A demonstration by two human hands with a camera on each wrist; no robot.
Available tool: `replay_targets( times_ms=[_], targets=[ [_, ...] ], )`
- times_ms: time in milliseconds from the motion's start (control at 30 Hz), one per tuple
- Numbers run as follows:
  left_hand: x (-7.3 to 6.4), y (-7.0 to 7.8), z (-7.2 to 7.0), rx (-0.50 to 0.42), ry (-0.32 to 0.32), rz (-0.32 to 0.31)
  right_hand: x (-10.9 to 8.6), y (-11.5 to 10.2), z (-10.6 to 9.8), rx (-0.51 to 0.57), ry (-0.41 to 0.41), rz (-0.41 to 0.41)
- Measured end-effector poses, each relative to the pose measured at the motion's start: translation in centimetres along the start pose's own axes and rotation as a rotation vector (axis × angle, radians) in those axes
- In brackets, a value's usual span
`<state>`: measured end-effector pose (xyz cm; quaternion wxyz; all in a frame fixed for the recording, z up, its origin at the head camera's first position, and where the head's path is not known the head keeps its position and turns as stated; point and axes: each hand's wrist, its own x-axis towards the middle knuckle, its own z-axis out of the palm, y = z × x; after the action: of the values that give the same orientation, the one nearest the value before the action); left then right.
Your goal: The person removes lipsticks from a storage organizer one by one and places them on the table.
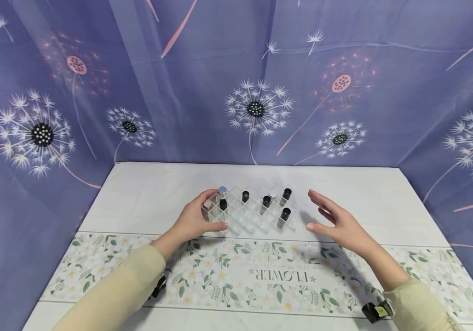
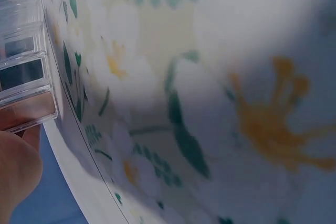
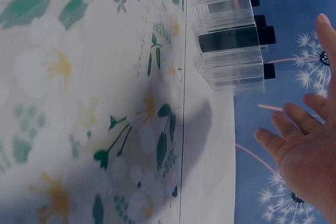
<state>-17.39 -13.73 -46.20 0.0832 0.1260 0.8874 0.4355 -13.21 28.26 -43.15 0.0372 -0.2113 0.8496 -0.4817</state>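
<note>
A clear plastic organizer (image 1: 240, 216) with diamond-shaped compartments stands on the table. My left hand (image 1: 195, 218) holds its left end, thumb along the front and fingers round the back. Several small capped tubes stand in it, including a black-capped one (image 1: 285, 214) at the right, a blue-capped one (image 1: 222, 190) and a pinkish one (image 1: 207, 204) at the left. Beyond the right end, my right hand (image 1: 342, 227) hovers apart from the organizer with spread fingers and nothing in it. The right wrist view shows the organizer's clear side (image 3: 231, 77) and that hand's palm (image 3: 310, 156).
A white tabletop (image 1: 149, 197) bears a floral strip (image 1: 203, 276) with the word FLOWER across its front. Behind and at both sides hangs a blue-purple curtain (image 1: 191, 128) printed with dandelions. Dark wrist devices (image 1: 375, 311) sit at both sleeves.
</note>
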Motion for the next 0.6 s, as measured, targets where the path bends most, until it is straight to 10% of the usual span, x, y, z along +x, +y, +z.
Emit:
replay_targets(
  times_ms=[600],
  targets=[
    [0.9,1.6,2.3,0.009,-0.047,0.082,-2.2,0.6,-1.7,-0.014,0.001,-0.006]
  ],
)
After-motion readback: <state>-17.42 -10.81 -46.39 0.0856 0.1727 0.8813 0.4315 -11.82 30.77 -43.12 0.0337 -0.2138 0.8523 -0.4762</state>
